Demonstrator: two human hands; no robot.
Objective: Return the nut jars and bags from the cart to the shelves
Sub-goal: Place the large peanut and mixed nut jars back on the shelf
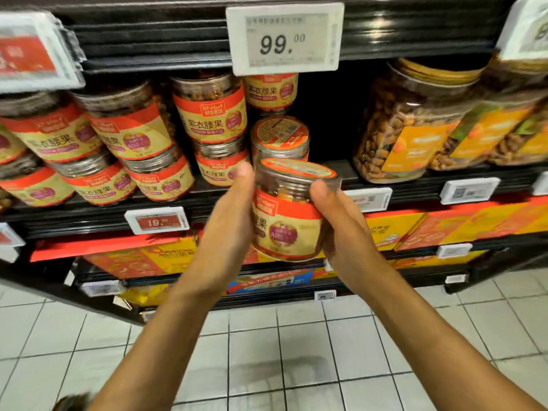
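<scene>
Both hands are up in front of the nut shelf [338,169] with one cashew jar [289,223] clasped between them, in the air and not yet on the board. Her or his left hand [228,223] lies flat against the jar's 9 o'clock side, thumb straight up by the lid; the fingers run behind the jar, but what shows is unbent. At 3 o'clock the right hand [344,229] grasps it properly, thumb hooked over the ribbed neck and fingers wrapped round the back.

At 12 o'clock from the held jar, just beyond it, a lone jar [280,137] of the same kind stands at the shelf front, with a dark gap at its 3 o'clock. Stacked cashew jars [133,134] fill the row out at 10 o'clock, big almond jars [409,126] sit at 2 o'clock, and the 99.00 price tag [284,40] hangs high at 12.

To my eye the jar is stiff clear plastic with a screw lid and a glossy label: fairly light, not fragile, but smooth enough to slide in a loose hold. I'd keep the grip round the labelled waist or just under the ribbed neck, never by the lid alone, and one hand would likely manage it for setting down in that gap
</scene>
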